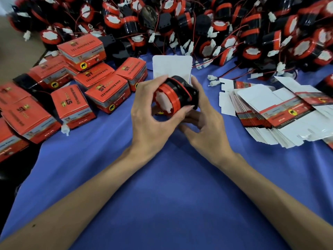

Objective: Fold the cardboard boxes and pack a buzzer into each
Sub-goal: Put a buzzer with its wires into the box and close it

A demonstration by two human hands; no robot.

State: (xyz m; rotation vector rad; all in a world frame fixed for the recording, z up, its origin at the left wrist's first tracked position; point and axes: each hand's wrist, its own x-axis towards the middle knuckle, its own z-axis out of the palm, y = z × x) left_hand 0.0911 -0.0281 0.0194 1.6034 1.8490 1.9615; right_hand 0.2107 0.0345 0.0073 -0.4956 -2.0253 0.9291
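Where the forearms come in over the blue cloth (162, 177), both hands meet mid table. The left hand (149, 120) grips the buzzer (171, 94), thumb and forefinger ringed round its red rim, white face tilted toward the camera. The right hand (207, 127) wraps the buzzer's black back end, thumb up along it, lower fingers curled under; what they touch below is hidden. The buzzer is up off the cloth, just in front of the open box (172, 67), whose white flap stands upright behind it. The box body is mostly hidden by the hands. Left side: closed boxes (108, 94), red, piled loosely, some stacked. Right side: stack of blanks (281, 116), flat and fanned out, white sides and printed bands showing. Far edge: heap (180, 20) of loose red-black buzzers with red wires and white plugs, running the full width.
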